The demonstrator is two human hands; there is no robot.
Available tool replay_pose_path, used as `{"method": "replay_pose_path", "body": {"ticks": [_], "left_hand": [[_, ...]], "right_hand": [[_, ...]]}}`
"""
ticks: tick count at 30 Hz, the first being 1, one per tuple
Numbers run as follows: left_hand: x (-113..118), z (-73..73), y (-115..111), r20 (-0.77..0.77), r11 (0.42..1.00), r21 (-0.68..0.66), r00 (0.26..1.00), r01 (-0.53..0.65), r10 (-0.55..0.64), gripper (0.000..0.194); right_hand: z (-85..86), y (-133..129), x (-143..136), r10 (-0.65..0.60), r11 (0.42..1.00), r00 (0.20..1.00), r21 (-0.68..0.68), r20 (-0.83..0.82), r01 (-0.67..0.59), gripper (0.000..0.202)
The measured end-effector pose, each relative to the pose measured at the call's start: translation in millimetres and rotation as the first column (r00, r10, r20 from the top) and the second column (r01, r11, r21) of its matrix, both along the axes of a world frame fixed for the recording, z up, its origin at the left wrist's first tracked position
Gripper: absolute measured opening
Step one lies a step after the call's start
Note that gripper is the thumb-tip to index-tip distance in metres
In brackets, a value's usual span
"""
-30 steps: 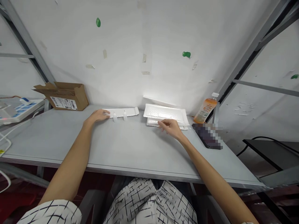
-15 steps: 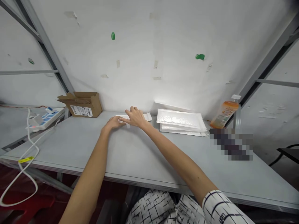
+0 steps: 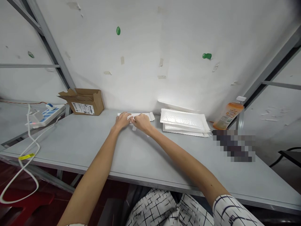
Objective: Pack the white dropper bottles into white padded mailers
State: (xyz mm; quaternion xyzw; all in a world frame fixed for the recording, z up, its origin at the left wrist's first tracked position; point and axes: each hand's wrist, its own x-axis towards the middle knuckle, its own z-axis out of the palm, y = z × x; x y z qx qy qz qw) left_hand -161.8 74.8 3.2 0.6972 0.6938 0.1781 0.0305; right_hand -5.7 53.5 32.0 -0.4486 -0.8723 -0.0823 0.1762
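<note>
A white padded mailer [image 3: 151, 116] lies flat at the back of the table, close to the wall. Both hands cover much of it. My left hand [image 3: 122, 121] rests on its left part, fingers stretched out over the surface. Just beside it, my right hand [image 3: 142, 121] is closed, its fingers curled in and thumb towards the left hand. What its fingertips pinch is hidden. A small white strip [image 3: 134, 128] sticks out below the hands on the near side of the mailer.
To the right lies a stack of white bubble mailers [image 3: 184, 121]. An orange drink bottle [image 3: 229, 114] stands tilted beyond it, near a blurred dark object [image 3: 232, 146]. At left are an opened cardboard box [image 3: 86, 102], a power strip [image 3: 48, 117] and a looping white cable [image 3: 33, 180].
My right hand has come down from above the mailer and closed its fingers. My left hand has shifted right, its fingers now over the mailer. The view has moved slightly.
</note>
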Motion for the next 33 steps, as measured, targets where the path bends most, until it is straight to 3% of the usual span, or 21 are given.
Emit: {"method": "replay_pose_path", "body": {"ticks": [4,8,11,13,15,18,22,25,29,33], "left_hand": [[14,-1.9,-2,-0.086,0.997,-0.073,0.996,0.022,-0.029,0.047],[8,11.6,-2,-0.1,0.994,-0.061,0.992,-0.088,0.082,0.048],[6,22.6,-5,-0.098,0.991,-0.036,0.988,-0.126,0.122,0.05],[12,26.6,-8,-0.064,0.996,-0.071,0.996,-0.059,0.054,0.051],[22,28.7,-13,-0.009,0.985,-0.154,0.996,0.083,-0.085,0.051],[34,31.2,-20,0.053,0.923,-0.28,0.964,0.266,-0.261,0.061],[43,35.1,-27,0.041,0.85,-0.383,0.926,0.36,-0.374,0.085],[53,36.0,-32,0.031,0.823,-0.408,0.907,0.396,-0.421,0.089],[72,33.4,-37,0.08,0.808,-0.368,0.882,0.46,-0.465,0.073],[94,27.0,-42,0.203,0.777,-0.302,0.834,0.552,-0.513,0.042]], "right_hand": [[2.0,-25,41,0.006,0.998,0.974,-0.055,-0.225,-0.019,0.05],[1.7,-42,105,0.051,0.995,0.882,-0.049,-0.468,-0.083,0.057],[-0.5,-49,161,-0.018,0.999,0.804,-0.034,-0.594,-0.003,0.059],[-2.5,-50,196,-0.084,0.996,0.762,-0.038,-0.642,0.078,0.058],[-4.2,-49,226,-0.153,0.984,0.722,-0.039,-0.675,0.173,0.057],[-5.3,-45,258,-0.231,0.956,0.693,-0.027,-0.683,0.292,0.057],[-4.1,-38,273,-0.289,0.924,0.684,-0.009,-0.67,0.382,0.056],[-2.6,-37,272,-0.296,0.925,0.691,-0.018,-0.659,0.379,0.054],[-2.9,-39,266,-0.27,0.941,0.695,-0.032,-0.666,0.336,0.053],[-7.9,-39,262,-0.234,0.957,0.71,-0.028,-0.664,0.288,0.053]]}}
